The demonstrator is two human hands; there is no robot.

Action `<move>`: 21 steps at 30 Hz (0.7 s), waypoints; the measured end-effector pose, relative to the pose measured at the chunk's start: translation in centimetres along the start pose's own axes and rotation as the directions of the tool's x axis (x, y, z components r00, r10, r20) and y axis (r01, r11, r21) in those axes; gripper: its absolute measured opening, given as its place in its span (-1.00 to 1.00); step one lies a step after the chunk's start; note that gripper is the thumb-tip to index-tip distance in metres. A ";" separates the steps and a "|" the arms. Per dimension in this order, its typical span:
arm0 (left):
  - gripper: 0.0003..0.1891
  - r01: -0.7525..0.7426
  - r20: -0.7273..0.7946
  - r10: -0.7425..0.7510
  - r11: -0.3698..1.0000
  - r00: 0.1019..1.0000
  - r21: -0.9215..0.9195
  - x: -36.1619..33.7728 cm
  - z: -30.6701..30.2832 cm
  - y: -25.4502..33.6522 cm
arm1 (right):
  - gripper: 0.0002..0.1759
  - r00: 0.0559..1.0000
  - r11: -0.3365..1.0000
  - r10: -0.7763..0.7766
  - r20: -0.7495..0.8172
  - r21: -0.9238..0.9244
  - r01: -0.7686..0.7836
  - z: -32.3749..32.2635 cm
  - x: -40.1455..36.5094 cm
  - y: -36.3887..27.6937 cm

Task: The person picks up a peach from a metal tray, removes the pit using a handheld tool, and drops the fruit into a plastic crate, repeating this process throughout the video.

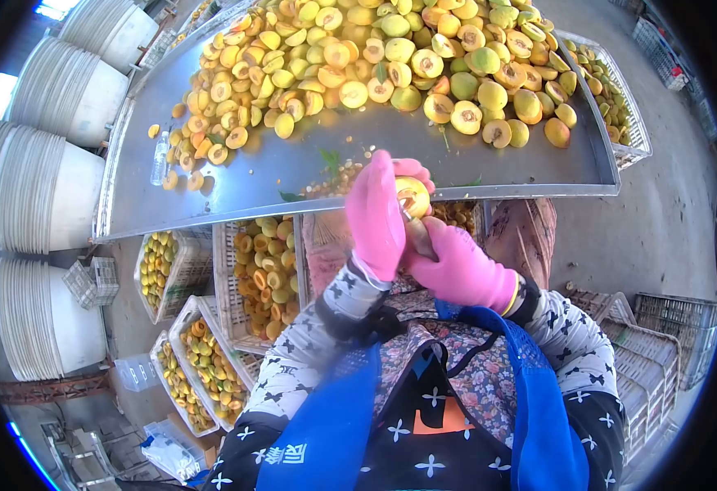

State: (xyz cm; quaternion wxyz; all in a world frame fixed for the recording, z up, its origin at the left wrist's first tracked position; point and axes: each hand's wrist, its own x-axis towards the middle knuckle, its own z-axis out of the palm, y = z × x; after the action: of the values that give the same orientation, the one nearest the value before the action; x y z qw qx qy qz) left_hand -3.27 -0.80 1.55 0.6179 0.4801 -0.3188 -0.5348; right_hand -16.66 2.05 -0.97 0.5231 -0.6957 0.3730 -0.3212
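Observation:
My left hand [377, 214], in a pink glove, wraps round a halved yellow peach [412, 196] just off the front edge of the metal table. The peach's cut face is turned toward me. In my right hand [466, 272], also pink-gloved, is a small pitting tool with a pale handle [419, 237]. Its metal tip meets the lower edge of the peach half; how deep it goes is hidden. Behind my hands, a heap of halved peaches [350, 61] covers the far part of the metal table [252, 184].
Loose pits [344, 176] and leaves lie near the table's front edge. A plastic bottle [160, 159] is at the left. Crates of peaches [221, 274] stand below and left, another crate [638, 147] at the right. Stacked white tubs [80, 188] line the left side.

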 end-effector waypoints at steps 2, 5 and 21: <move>-0.50 0.055 0.296 -0.061 0.998 0.953 0.030 0.8 -1.1 1.1 | -0.82 0.852 0.826 0.366 0.374 0.292 -0.483 -2.8 0.5 -3.3; -0.49 0.106 0.535 -0.192 0.977 0.823 0.187 1.6 -1.6 2.9 | -0.88 0.752 0.681 0.197 0.629 0.464 -0.567 -4.1 0.3 -2.5; -0.43 0.086 -0.293 0.099 0.826 0.951 0.558 11.9 -22.8 3.7 | -0.60 0.887 0.877 0.322 0.331 -0.456 -0.148 -6.8 1.0 4.5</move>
State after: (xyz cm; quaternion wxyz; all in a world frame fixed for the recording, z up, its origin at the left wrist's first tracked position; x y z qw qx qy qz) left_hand 21.37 -6.71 -4.06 0.4924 0.7175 -0.3634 -0.3327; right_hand -22.65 -2.88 -3.58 0.4621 -0.7900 0.4025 -0.0182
